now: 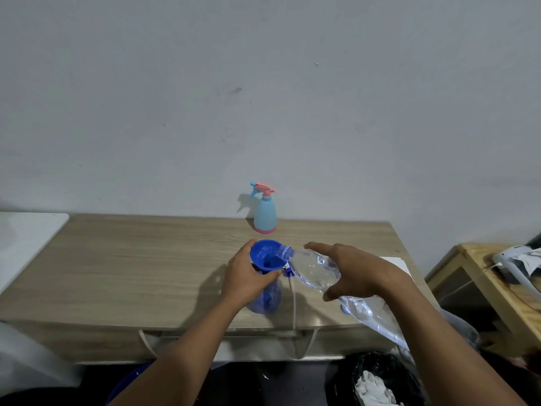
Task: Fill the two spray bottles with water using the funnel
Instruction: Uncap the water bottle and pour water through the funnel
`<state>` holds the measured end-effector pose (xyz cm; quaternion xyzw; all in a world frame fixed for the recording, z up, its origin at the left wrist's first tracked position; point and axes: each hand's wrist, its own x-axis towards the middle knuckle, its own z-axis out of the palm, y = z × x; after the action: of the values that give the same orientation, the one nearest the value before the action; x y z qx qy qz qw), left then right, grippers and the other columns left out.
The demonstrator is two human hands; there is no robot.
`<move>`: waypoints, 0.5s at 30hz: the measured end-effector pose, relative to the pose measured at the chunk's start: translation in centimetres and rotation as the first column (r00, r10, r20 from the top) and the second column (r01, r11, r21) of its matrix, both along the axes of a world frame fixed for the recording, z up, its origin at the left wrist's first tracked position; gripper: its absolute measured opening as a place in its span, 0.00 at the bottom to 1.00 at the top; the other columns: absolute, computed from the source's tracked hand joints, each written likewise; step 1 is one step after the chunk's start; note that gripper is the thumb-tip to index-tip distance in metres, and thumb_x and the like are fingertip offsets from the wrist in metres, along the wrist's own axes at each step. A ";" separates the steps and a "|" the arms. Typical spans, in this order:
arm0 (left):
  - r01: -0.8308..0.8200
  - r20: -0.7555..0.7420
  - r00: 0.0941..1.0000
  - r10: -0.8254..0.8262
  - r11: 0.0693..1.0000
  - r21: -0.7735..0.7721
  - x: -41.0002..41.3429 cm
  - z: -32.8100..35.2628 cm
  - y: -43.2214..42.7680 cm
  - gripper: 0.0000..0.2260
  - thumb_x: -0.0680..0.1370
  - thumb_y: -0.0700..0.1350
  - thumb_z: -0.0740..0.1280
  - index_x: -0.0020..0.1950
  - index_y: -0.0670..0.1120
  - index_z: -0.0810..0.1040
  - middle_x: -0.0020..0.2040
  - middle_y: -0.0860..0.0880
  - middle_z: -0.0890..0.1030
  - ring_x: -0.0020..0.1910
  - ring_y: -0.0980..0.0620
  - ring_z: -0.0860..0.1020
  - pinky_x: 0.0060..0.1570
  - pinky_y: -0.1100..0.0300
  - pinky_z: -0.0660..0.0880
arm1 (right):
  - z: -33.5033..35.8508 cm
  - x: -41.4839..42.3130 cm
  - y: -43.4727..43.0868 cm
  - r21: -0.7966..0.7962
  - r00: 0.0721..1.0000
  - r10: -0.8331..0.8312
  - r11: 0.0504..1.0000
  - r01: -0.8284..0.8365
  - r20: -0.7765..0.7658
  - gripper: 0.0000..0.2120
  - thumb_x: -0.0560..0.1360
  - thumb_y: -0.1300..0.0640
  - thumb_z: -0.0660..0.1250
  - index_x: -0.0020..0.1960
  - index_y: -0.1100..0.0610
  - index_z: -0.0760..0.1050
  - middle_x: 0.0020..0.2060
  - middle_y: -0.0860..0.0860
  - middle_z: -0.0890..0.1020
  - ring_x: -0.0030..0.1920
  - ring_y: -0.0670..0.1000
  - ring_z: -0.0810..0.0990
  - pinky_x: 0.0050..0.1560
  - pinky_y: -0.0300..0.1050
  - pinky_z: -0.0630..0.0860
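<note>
A: Where do we see the funnel [267, 255]?

B: Blue one, sitting in the neck of the blue spray bottle [268, 300], which stands upright near the front-middle of the tabletop [131, 259]. The L hand [248, 276] is wrapped round that neck, right under the funnel bowl.

A: And the R hand [351, 271]?

B: Gripping a clear water bottle [310, 266] from above, fingers over it, thumb under. The bottle's tipped over, w/ its mouth at the funnel's rim. We can make out a glint of water in the bowl, but we can't tell how full the blue bottle is.

A: The 2nd bottle?

B: The pale-blue spray bottle [265, 210], pink trigger top on, upright at the back edge by the wall, well apart from both hands.

A: Anything else?

B: A spray head [288, 272] lies just beside the funnel, its tube [293, 303] running twd the front edge. We also see a black-bagged bin [380, 379] below at right.
</note>
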<state>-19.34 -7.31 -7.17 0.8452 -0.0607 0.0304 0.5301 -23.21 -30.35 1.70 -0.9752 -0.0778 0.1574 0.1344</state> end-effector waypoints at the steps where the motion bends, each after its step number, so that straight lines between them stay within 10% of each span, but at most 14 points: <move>1: -0.001 0.001 1.000 0.001 1.000 -0.002 0.0 0.0 0.0 0.27 0.63 0.48 0.82 0.46 0.69 0.68 0.45 0.69 0.75 0.48 0.58 0.79 0.49 0.62 0.77 | -0.1 -0.1 -0.1 0.017 1.000 -0.004 1.000 0.004 0.001 0.52 0.62 0.47 0.80 0.74 0.31 0.51 0.61 0.48 0.75 0.63 0.52 0.76 0.59 0.51 0.76; 8: 0.012 0.017 1.000 -0.011 1.000 -0.022 0.2 -0.7 0.1 0.28 0.61 0.49 0.82 0.47 0.74 0.71 0.45 0.68 0.79 0.48 0.62 0.79 0.48 0.61 0.78 | -0.8 -0.7 -1.0 0.204 1.000 -0.015 0.979 0.011 0.021 0.51 0.63 0.47 0.81 0.75 0.30 0.53 0.59 0.47 0.75 0.44 0.36 0.76 0.58 0.46 0.76; 15: 0.008 0.010 1.000 -0.008 0.999 -0.038 0.1 -0.8 0.0 0.27 0.63 0.47 0.82 0.47 0.68 0.69 0.46 0.68 0.76 0.47 0.62 0.78 0.45 0.66 0.73 | -2.0 -0.7 -2.5 0.516 0.944 -0.259 0.848 0.120 0.205 0.51 0.64 0.50 0.82 0.74 0.30 0.54 0.61 0.49 0.72 0.50 0.48 0.82 0.52 0.43 0.80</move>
<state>-19.24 -7.28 -7.99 0.8346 -0.0663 0.0337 0.5459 -23.93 -32.83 -0.33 -0.9226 -0.0355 -0.0146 0.3839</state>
